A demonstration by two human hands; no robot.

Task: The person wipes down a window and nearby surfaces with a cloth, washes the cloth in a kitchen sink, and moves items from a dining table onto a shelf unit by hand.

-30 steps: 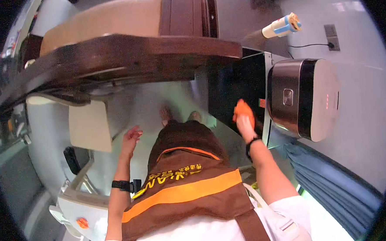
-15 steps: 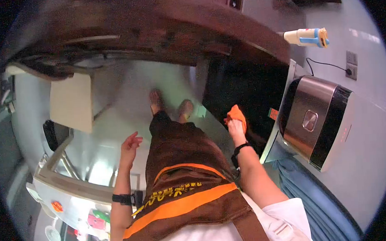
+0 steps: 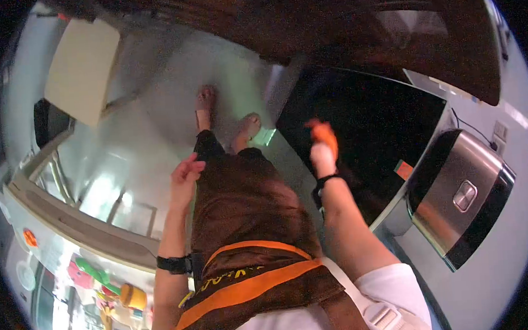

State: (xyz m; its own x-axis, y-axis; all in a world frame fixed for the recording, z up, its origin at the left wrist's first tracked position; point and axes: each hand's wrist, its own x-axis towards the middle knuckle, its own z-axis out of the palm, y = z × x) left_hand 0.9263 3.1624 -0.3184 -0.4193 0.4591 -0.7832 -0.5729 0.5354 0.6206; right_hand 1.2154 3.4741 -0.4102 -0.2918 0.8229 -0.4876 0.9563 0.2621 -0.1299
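Note:
My right hand [image 3: 323,158] is closed around an orange cloth [image 3: 325,134], which bulges out past the fingers. Cloth and hand are over a large black surface [image 3: 362,109]; whether they touch it I cannot tell. My left hand [image 3: 186,176] is in the air beside the brown apron [image 3: 248,201], its fingers loosely bent and apart with nothing in them. A black band [image 3: 175,264] circles the left wrist. Another dark strap [image 3: 322,184] is on the right wrist.
A dark brown wooden table [image 3: 257,28] spans the top. Right of the black surface is a metallic-fronted appliance [image 3: 459,190], with a wall socket [image 3: 500,131] behind it. A cream seat [image 3: 83,67] and a pale table edge [image 3: 88,231] with colourful items lie left.
The whole view has shifted, and a cup with a blue handle has gone out of sight. My left hand is closer to the apron. The orange cloth stays in my right hand.

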